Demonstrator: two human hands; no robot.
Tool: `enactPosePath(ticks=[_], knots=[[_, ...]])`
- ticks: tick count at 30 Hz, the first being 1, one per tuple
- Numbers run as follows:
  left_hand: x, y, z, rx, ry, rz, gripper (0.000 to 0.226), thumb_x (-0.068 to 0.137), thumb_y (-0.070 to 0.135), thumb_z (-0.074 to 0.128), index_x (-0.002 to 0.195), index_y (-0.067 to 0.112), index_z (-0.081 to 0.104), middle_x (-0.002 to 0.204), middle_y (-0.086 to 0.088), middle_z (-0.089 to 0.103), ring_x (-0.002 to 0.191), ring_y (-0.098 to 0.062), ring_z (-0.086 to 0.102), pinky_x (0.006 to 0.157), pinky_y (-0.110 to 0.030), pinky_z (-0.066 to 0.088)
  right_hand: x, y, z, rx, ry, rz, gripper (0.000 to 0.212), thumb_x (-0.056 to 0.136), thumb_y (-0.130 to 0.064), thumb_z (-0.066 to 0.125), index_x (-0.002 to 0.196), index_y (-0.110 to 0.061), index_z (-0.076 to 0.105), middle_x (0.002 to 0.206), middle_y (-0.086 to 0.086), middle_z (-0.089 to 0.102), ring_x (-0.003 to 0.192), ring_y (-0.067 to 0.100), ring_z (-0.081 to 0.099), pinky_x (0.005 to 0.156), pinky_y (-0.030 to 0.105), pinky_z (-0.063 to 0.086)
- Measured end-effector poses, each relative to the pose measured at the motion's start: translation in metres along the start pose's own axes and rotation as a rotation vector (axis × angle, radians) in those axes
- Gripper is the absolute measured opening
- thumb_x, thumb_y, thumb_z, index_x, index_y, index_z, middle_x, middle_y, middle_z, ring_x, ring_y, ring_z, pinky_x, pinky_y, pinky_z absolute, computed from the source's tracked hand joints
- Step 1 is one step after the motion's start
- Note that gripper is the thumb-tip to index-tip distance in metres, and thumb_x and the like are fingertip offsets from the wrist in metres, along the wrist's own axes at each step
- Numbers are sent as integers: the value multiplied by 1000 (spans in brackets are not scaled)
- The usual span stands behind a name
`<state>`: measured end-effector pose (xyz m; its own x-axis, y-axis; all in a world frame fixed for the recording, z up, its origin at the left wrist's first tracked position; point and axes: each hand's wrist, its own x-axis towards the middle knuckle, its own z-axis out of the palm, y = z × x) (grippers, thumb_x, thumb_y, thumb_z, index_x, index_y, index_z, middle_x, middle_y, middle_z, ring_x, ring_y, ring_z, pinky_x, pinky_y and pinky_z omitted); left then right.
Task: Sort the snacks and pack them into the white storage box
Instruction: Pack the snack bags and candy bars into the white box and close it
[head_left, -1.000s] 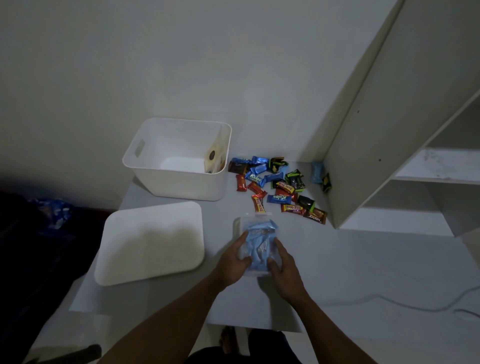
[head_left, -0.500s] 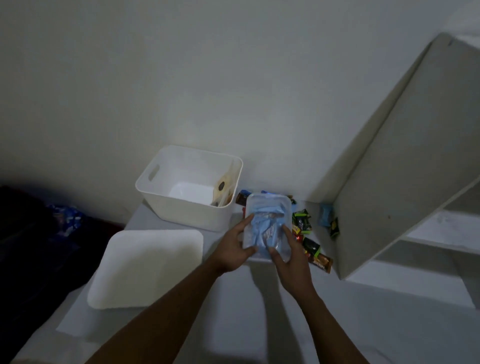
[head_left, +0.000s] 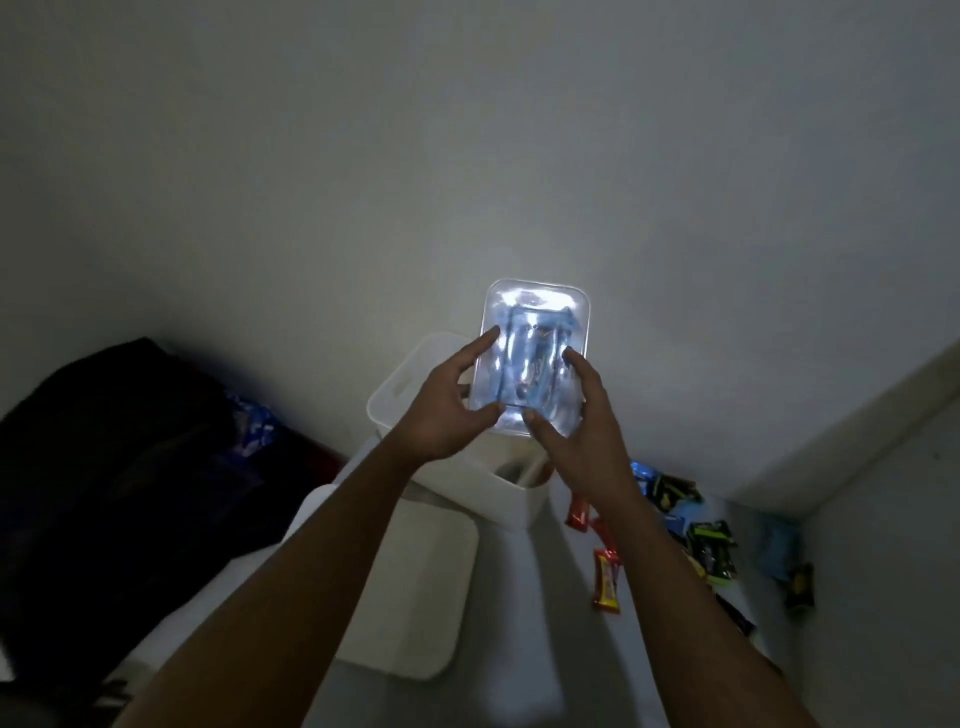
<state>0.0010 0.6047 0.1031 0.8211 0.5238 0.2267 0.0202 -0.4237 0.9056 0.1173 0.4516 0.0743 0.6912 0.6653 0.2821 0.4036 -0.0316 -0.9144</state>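
Note:
Both hands hold a clear plastic container (head_left: 535, 358) filled with blue-wrapped snacks, lifted up over the white storage box (head_left: 467, 480). My left hand (head_left: 447, 410) grips its left side and my right hand (head_left: 576, 431) grips its right side and bottom. The box stands on the table against the wall, mostly hidden behind my hands and the container. Loose snacks (head_left: 701, 540) in red, blue, green and black wrappers lie scattered on the table to the right of the box.
The white box lid (head_left: 415, 597) lies flat on the table in front of the box. A dark bundle (head_left: 130, 467) fills the left side. A white cabinet panel (head_left: 857, 431) rises at the right, with a blue packet (head_left: 779, 545) at its foot.
Both hands raised the clear container from the table surface and carried it forward and up, over the white box. The camera tilted upward toward the wall.

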Motion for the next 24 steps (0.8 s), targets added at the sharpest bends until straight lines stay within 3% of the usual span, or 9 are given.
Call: enactPosePath(ticks=[2, 6, 11, 14, 16, 18, 20, 22, 24], knots=[[15, -13, -25, 40, -22, 2, 82, 80, 3, 74, 149, 27, 38, 150, 13, 43, 133, -6, 47, 98, -30, 52, 20, -1, 21, 16, -42, 2, 81, 83, -18, 78, 149, -21, 32, 144, -16, 41, 126, -18, 39, 107, 10, 36], [41, -49, -61, 113, -118, -37, 86, 77, 12, 81, 148, 24, 35, 145, 14, 42, 123, 3, 49, 89, -13, 50, 47, 17, 66, 27, -99, 85, 92, 78, -28, 82, 152, -20, 27, 151, -6, 41, 136, 7, 43, 113, 32, 39], [80, -112, -83, 257, -365, -174, 96, 73, 7, 84, 151, 14, 29, 150, -1, 41, 133, -14, 45, 102, -25, 46, 72, 59, 107, 46, -212, 246, 109, 73, -11, 86, 153, -17, 13, 128, -25, 43, 109, -19, 49, 92, 1, 38], [102, -144, -85, 263, -512, -285, 93, 76, -1, 78, 151, 12, 25, 135, 3, 43, 121, -15, 47, 71, -9, 51, 87, 91, 132, 34, -283, 373, 121, 66, -6, 90, 152, -11, 5, 139, 2, 51, 122, 5, 56, 106, 30, 47], [112, -168, -83, 260, -575, -327, 93, 77, -1, 77, 152, 12, 23, 130, 2, 44, 114, -14, 48, 56, -6, 48, 95, 102, 148, 0, -306, 476, 133, 60, -12, 92, 153, -5, -3, 149, 18, 40, 132, 24, 50, 110, 40, 44], [121, -194, -77, 272, -643, -360, 105, 68, 15, 85, 153, 12, 23, 141, -2, 46, 122, -19, 51, 75, -13, 55, 99, 112, 160, -44, -313, 552, 132, 60, -22, 90, 154, -9, -1, 152, 17, 37, 132, 27, 49, 104, 34, 46], [128, -251, -70, 232, -669, -393, 120, 54, 38, 88, 152, 14, 24, 148, -7, 45, 131, -22, 49, 103, -40, 49, 103, 122, 169, -86, -337, 700, 118, 72, -15, 85, 155, -22, 1, 153, 8, 36, 132, 30, 48, 101, 37, 45], [131, -296, -59, 261, -712, -413, 124, 50, 43, 89, 152, 15, 25, 148, -8, 44, 132, -23, 49, 109, -49, 42, 102, 136, 175, -113, -349, 770, 114, 76, -10, 83, 155, -26, 2, 153, 8, 37, 132, 32, 48, 101, 40, 45], [128, -287, -57, 290, -742, -462, 123, 54, 31, 89, 153, 12, 19, 151, -10, 38, 135, -28, 46, 113, -46, 38, 98, 140, 181, -146, -354, 821, 114, 77, -10, 83, 155, -24, 1, 153, 10, 37, 133, 31, 47, 102, 36, 43]])
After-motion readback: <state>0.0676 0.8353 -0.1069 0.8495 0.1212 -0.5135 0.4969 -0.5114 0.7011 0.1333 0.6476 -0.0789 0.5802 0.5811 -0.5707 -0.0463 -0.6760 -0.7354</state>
